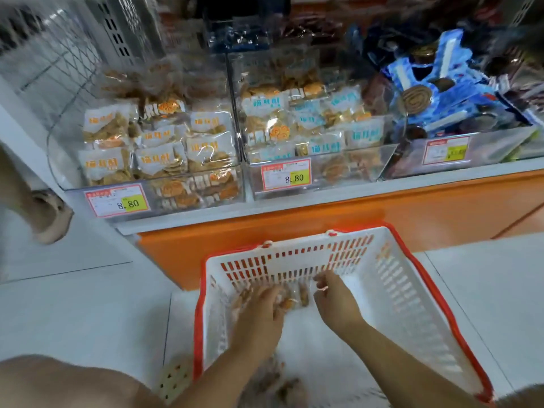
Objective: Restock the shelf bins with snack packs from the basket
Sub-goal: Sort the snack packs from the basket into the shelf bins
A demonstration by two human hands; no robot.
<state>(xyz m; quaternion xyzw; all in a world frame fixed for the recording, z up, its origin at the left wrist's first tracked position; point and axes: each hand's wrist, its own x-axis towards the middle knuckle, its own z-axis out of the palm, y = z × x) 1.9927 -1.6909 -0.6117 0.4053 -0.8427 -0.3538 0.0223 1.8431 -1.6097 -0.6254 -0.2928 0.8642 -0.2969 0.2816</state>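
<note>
A white plastic basket (391, 278) with a red rim stands on the floor below the shelf. Both my hands reach into it. My left hand (262, 307) grips clear snack packs (294, 298) of golden biscuits near the basket's far wall. My right hand (332, 301) is beside them, its fingers pinching the edge of a pack. More packs (273, 378) lie blurred at the basket's near end. On the shelf stand clear bins: the left bin (156, 148) holds orange-label packs, the middle bin (312, 134) blue-label packs.
A third bin (459, 107) at the right holds blue wrapped cookies. Price tags reading 8.80 hang on the bin fronts. The shelf base (323, 219) is orange. Another person's foot in a sandal (47, 213) stands at the left. My knee is at the lower left.
</note>
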